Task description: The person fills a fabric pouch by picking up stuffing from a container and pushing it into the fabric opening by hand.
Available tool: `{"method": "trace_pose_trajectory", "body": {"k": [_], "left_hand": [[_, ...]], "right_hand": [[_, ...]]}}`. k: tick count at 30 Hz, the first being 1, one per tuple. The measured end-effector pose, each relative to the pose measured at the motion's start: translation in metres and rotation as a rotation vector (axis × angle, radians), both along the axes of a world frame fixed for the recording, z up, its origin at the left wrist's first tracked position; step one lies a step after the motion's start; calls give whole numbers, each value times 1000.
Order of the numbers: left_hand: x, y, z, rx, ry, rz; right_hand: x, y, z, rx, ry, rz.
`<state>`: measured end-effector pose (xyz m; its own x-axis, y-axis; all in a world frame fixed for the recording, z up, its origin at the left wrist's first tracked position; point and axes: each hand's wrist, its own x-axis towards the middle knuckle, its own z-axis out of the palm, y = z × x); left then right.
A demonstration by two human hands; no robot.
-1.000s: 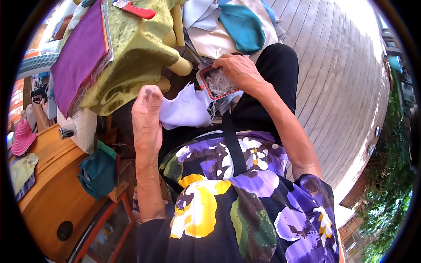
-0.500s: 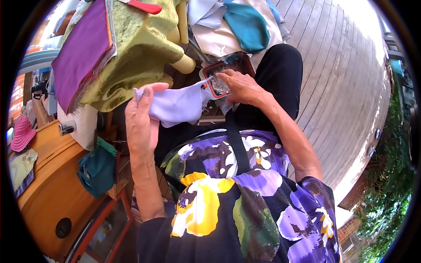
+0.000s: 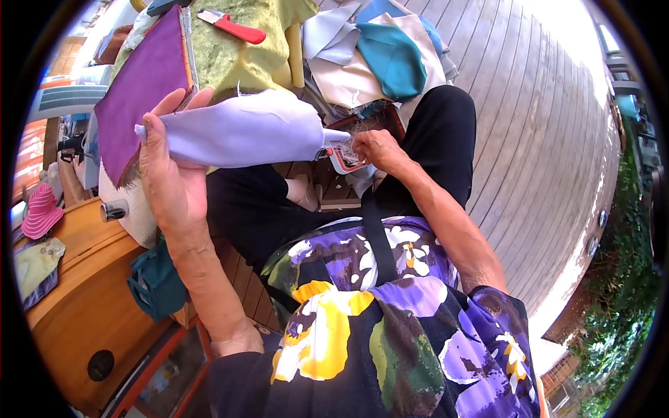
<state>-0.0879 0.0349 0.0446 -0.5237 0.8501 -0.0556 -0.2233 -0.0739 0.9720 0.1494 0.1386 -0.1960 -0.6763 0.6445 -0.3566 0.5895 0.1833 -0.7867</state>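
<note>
A pale lavender piece of fabric (image 3: 244, 132) stretches across the middle in front of me, a loose thread lying on its upper side. My left hand (image 3: 174, 174) grips its left end between thumb and palm, fingers behind it. The other end narrows to a tip beside my right hand (image 3: 383, 151). My right fingers are pinched together over a red-rimmed basket (image 3: 401, 122) holding a tangle of pale thread scraps (image 3: 346, 157). What they pinch, if anything, is too small to make out.
A red-handled knife (image 3: 240, 29) lies on olive velvet (image 3: 237, 59), beside a purple cloth panel (image 3: 143, 94). Teal fabric (image 3: 394, 59) and cream fabric (image 3: 341, 80) are piled ahead. At left are a wooden cabinet (image 3: 90, 279) and a green bag (image 3: 157, 279). Wooden decking (image 3: 536, 139) extends right.
My left hand has moved left and toward me, and the lavender fabric is now stretched longer and flatter. My right hand has shifted slightly right and down, its fingers drawn closer together.
</note>
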Motion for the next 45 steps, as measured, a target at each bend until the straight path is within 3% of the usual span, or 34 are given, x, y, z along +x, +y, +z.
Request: {"method": "trace_pose_trajectory", "body": {"k": [1,2,3,5,6,7,11,13,14,16,19,21,25,27,31,36,40,45], "left_hand": [[1,1,1,4,4,-1],[3,2,3,-12,20,2],[6,3,4,-28,38,6],[10,6,6,-28,36,-23],[11,7,7,-33,28,-52],[12,7,6,-20,41,-43],[12,13,3,-11,-38,-93],[16,15,1,-24,-45,-104],[18,15,0,-14,-48,-107],[22,15,-2,-30,-74,-160],[33,16,-6,-40,-105,-209],[38,17,-10,-44,-161,-213],[43,15,-24,-61,-186,-259],[37,12,-41,-74,210,-249],[52,-5,-48,-65,-21,-290],[62,-18,-48,-335,-19,-428],[68,-20,-51,-139,-267,-315],[70,-26,-58,-173,-248,-246]], "right_hand": [[1,1,-3,8,-88,-15],[2,0,-7,196,-197,3],[3,-2,-10,201,-192,3],[4,-4,-13,471,-163,-78],[4,-5,-24,683,16,-96],[3,-2,-16,697,31,-92],[-11,8,64,426,-84,-157],[-13,18,81,449,194,-105],[-15,20,95,459,190,-106],[-24,17,129,456,503,-221],[-19,17,168,94,500,-223],[-23,14,162,52,726,-149],[-21,1,164,220,719,34],[-14,-6,173,-175,503,-95],[-15,-22,163,-473,841,-289],[-15,-29,157,-553,792,-321],[-18,-29,154,-657,969,-475],[-9,-21,152,-792,1111,-608]]}}
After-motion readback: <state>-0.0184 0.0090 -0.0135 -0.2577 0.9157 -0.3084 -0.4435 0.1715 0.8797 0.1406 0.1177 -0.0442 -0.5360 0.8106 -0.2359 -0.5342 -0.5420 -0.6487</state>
